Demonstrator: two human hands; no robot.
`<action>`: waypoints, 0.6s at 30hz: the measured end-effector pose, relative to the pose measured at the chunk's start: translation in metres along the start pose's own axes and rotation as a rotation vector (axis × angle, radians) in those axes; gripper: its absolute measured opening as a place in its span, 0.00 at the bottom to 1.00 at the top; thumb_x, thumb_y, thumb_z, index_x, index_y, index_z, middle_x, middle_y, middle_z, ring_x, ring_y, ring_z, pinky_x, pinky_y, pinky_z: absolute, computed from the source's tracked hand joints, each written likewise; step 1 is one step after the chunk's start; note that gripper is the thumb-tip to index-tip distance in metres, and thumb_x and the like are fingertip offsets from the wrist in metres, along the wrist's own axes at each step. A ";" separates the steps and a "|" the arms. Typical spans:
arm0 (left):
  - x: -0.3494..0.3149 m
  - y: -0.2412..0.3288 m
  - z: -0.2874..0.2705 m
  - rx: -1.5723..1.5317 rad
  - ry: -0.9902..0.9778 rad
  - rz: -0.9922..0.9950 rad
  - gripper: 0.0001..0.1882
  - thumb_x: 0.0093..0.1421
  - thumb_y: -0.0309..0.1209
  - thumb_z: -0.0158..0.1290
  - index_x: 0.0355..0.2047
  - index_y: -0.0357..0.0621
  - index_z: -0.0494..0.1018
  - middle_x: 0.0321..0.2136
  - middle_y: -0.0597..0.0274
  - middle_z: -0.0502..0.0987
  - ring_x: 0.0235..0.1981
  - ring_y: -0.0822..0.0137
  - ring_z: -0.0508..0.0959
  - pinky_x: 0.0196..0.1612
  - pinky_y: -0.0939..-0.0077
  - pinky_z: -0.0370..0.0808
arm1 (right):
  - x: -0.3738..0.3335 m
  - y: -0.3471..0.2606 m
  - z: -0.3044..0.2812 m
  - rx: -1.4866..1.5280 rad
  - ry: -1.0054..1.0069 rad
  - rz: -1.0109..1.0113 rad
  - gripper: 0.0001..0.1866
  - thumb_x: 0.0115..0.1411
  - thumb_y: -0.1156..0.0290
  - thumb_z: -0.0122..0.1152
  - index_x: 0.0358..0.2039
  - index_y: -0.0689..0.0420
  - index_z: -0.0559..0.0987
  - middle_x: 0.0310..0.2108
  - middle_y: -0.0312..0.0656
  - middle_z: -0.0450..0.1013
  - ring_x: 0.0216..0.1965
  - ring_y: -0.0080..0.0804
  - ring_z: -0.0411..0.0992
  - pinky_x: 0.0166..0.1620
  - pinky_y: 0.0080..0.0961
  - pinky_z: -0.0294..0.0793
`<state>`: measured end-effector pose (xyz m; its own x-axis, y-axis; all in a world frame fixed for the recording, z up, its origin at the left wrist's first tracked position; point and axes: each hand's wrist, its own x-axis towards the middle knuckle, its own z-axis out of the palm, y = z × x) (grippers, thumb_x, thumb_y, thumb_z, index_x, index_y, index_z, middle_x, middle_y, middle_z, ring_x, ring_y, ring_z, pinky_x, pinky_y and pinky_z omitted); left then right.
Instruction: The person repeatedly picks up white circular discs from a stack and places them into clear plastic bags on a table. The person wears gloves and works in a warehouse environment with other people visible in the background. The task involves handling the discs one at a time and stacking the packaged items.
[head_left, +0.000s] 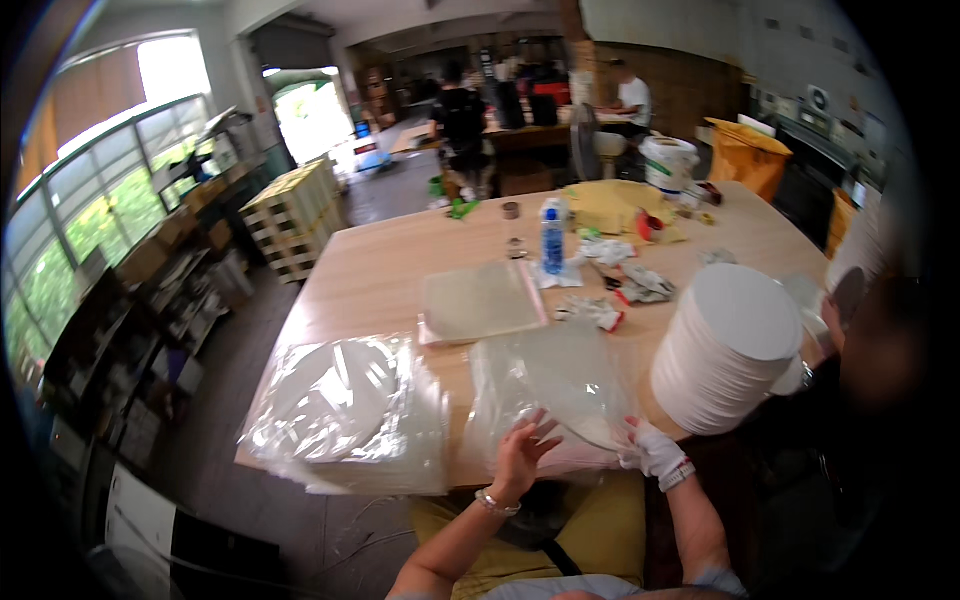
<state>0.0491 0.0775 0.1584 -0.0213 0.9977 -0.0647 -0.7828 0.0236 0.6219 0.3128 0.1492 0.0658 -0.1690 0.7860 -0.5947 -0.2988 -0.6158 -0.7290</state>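
My left hand (523,458) is bare, with a bracelet at the wrist. Its fingers are spread against the near edge of a clear plastic bag (545,375). At the bag's near right corner, my right hand (655,455), in a white glove, has its fingers closed on the film. The bag lies flat on a pile of similar bags at the table's front edge. To the left, a stack of clear bags (345,400) holds round white discs. A tall stack of white round discs (725,345) stands right of my right hand.
Behind the bags lies a flat pale stack of sheets (480,302). A blue spray bottle (552,240), crumpled work gloves (645,285) and yellow paper (610,205) are farther back on the table (370,270). A person's arm (835,320) is close by on the right.
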 end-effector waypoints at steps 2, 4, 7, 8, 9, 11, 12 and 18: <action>-0.012 0.023 0.000 0.070 -0.073 0.004 0.19 0.56 0.29 0.46 0.46 0.31 0.63 0.54 0.49 0.62 0.53 0.50 0.66 0.48 0.58 0.71 | -0.031 0.007 0.024 0.082 -0.330 -0.156 0.23 0.57 0.71 0.47 0.53 0.58 0.61 0.38 0.42 0.66 0.30 0.35 0.68 0.32 0.33 0.72; -0.028 0.047 0.010 0.129 -0.143 0.005 0.22 0.56 0.31 0.47 0.48 0.30 0.63 0.53 0.49 0.64 0.52 0.51 0.67 0.46 0.60 0.72 | -0.032 0.017 0.032 0.191 -0.463 -0.311 0.23 0.53 0.78 0.52 0.51 0.64 0.63 0.38 0.39 0.67 0.33 0.27 0.67 0.40 0.26 0.70; -0.064 0.114 -0.015 0.247 -0.148 0.227 0.21 0.56 0.30 0.45 0.47 0.29 0.65 0.51 0.48 0.66 0.48 0.54 0.71 0.46 0.62 0.72 | -0.061 -0.008 0.117 0.151 -0.595 -0.461 0.25 0.53 0.78 0.53 0.52 0.64 0.62 0.37 0.38 0.67 0.35 0.23 0.67 0.40 0.23 0.70; -0.075 0.141 -0.020 0.250 -0.225 0.422 0.20 0.56 0.30 0.44 0.46 0.28 0.66 0.48 0.48 0.68 0.45 0.56 0.73 0.46 0.64 0.72 | -0.060 -0.013 0.145 0.048 -0.610 -0.524 0.25 0.54 0.77 0.52 0.54 0.64 0.61 0.37 0.38 0.67 0.36 0.23 0.67 0.41 0.23 0.70; -0.082 0.169 -0.023 0.251 -0.307 0.613 0.20 0.55 0.29 0.42 0.46 0.28 0.67 0.45 0.47 0.70 0.43 0.57 0.74 0.46 0.65 0.73 | -0.059 -0.018 0.173 -0.057 -0.619 -0.591 0.26 0.55 0.76 0.51 0.55 0.64 0.60 0.36 0.38 0.68 0.36 0.23 0.66 0.41 0.23 0.70; -0.103 0.225 -0.030 0.410 0.106 0.832 0.09 0.53 0.31 0.44 0.19 0.41 0.65 0.27 0.63 0.72 0.27 0.72 0.71 0.35 0.79 0.69 | -0.067 -0.030 0.245 -0.204 -0.756 -0.589 0.25 0.57 0.74 0.49 0.55 0.65 0.61 0.34 0.37 0.69 0.35 0.22 0.67 0.41 0.22 0.70; -0.105 0.251 -0.053 0.513 0.339 0.940 0.09 0.52 0.29 0.44 0.17 0.42 0.61 0.19 0.70 0.66 0.23 0.76 0.64 0.34 0.82 0.66 | -0.075 -0.033 0.280 -0.186 -0.768 -0.594 0.22 0.57 0.72 0.50 0.52 0.64 0.65 0.32 0.36 0.69 0.33 0.21 0.67 0.38 0.20 0.69; -0.137 0.305 -0.156 2.110 1.409 0.674 0.22 0.50 0.31 0.53 0.45 0.41 0.65 0.47 0.54 0.66 0.54 0.58 0.61 0.55 0.47 0.52 | -0.039 0.004 0.363 -0.701 -0.756 -0.733 0.16 0.56 0.64 0.52 0.35 0.64 0.78 0.23 0.37 0.73 0.26 0.20 0.68 0.28 0.20 0.65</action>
<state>-0.2838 -0.0621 0.2358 -0.6628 0.3670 0.6527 0.6514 0.7124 0.2610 -0.0232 0.1354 0.2091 -0.7375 0.6462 0.1963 -0.0280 0.2612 -0.9649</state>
